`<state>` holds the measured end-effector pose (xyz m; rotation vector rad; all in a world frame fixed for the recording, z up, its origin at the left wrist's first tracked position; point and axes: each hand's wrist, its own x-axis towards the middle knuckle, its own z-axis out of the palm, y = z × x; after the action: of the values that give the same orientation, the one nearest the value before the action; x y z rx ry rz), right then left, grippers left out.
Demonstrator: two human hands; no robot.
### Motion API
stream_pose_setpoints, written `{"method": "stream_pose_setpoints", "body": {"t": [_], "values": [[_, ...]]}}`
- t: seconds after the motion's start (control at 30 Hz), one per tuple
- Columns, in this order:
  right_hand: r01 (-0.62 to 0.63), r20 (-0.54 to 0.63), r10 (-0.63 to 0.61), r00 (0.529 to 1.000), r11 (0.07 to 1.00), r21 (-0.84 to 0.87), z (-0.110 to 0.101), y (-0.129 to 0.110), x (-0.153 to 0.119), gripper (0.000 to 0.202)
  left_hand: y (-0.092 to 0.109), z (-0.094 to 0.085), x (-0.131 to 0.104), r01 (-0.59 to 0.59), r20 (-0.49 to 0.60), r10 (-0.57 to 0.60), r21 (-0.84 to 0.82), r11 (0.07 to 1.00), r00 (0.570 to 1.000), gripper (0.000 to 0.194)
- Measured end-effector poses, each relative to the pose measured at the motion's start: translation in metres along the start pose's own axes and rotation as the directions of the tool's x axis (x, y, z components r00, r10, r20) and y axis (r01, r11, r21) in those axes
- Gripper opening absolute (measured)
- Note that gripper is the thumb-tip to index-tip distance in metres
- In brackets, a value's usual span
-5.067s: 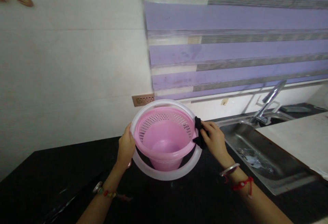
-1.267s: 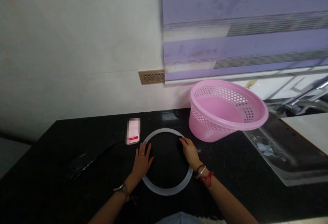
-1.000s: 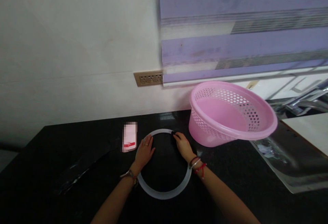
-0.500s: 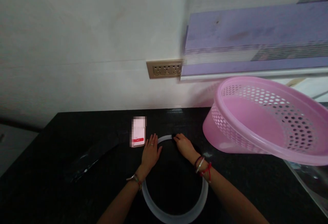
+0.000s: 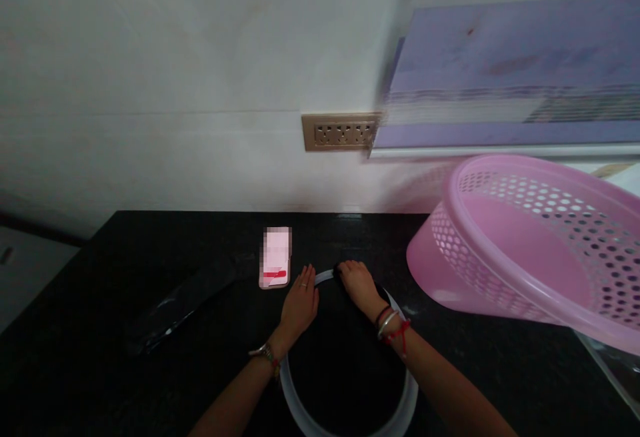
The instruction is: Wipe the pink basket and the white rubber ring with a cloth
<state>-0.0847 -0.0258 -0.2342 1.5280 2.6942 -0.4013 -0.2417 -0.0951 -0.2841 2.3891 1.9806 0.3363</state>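
Black stone-like surface point(image 5: 500, 370), pale tiled wall point(image 5: 200, 57) behind, brown multi-socket panel point(image 5: 343, 133) and purple-and-grey striped blind point(image 5: 500, 50) above. Main change over the last few seconds: big pink plastic basket with perforated sides point(image 5: 440, 284) was framed by the ring with both hands at it; now it stands apart on the right, near the sink's metal edge point(image 5: 613, 374), neither hand on it. Translucent white ring-shaped band point(image 5: 407, 402) lies flat on the surface in front of the person, forearms crossing over it.

Latest shift is small: both hands are now at the ring's far arc, left one moved round from its left side. Left hand point(image 5: 299, 304): fingers extended, laid on the band, not clenched. Right hand point(image 5: 357, 284): fingers curled on a small black cloth-like piece point(image 5: 337, 269) at the far edge, pressed against the band. Cloth mostly hidden, so can't tell how tight the grip is.

Net: ring looks steadied by the left while the right works the black piece on it; my read, not confirmed. Pink-cased phone point(image 5: 276, 254), screen up, just beyond the left hand. Crumpled glossy black plastic item point(image 5: 185, 297) further left, untouched.
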Motion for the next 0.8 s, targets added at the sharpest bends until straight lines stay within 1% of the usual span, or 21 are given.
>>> {"method": "stream_pose_setpoints", "body": {"t": [0.07, 0.2, 0.3, 0.4, 0.47, 0.53, 0.63, 0.73, 0.8], "values": [[-0.009, 0.012, 0.008, 1.0, 0.999, 0.042, 0.002, -0.001, 0.008, 0.024, 0.0, 0.0, 0.0, 0.005, 0.0, -0.005, -0.004, 1.0, 1.0, 0.044], [0.084, 0.05, -0.088, 0.995, 0.993, 0.078, 0.008, -0.002, 0.022, 0.022, 0.001, 0.001, 0.0, 0.017, 0.001, -0.017, -0.027, 0.999, 1.0, 0.045], [0.183, 0.026, -0.187, 0.982, 0.977, 0.108, 0.008, 0.003, 0.015, 0.021, 0.001, 0.002, 0.001, 0.033, 0.0, -0.033, -0.053, 0.998, 0.999, 0.045], [0.281, -0.059, -0.275, 0.96, 0.95, 0.134, 0.005, 0.007, -0.003, 0.026, 0.001, 0.002, 0.001, 0.037, 0.004, -0.037, -0.073, 0.997, 0.999, 0.045], [0.284, -0.095, -0.274, 0.957, 0.953, 0.108, 0.006, 0.005, -0.012, 0.03, 0.001, 0.002, 0.001, 0.038, 0.001, -0.038, -0.083, 0.996, 0.999, 0.046], [0.284, -0.103, -0.275, 0.956, 0.954, 0.092, 0.009, 0.001, -0.016, 0.036, 0.001, 0.001, 0.001, 0.04, -0.004, -0.041, -0.091, 0.995, 0.999, 0.046], [0.309, -0.114, -0.294, 0.949, 0.941, 0.138, 0.015, -0.002, -0.017, 0.043, 0.002, 0.001, 0.002, 0.033, -0.006, -0.034, -0.096, 0.995, 0.999, 0.045], [0.292, -0.129, -0.273, 0.953, 0.942, 0.164, 0.015, -0.003, -0.017, 0.043, 0.002, 0.002, 0.003, 0.025, -0.007, -0.026, -0.103, 0.994, 1.0, 0.045], [0.262, -0.11, -0.248, 0.963, 0.953, 0.151, 0.011, -0.006, -0.015, 0.039, 0.001, 0.003, 0.003, 0.023, -0.004, -0.024, -0.11, 0.994, 1.0, 0.046]]}}
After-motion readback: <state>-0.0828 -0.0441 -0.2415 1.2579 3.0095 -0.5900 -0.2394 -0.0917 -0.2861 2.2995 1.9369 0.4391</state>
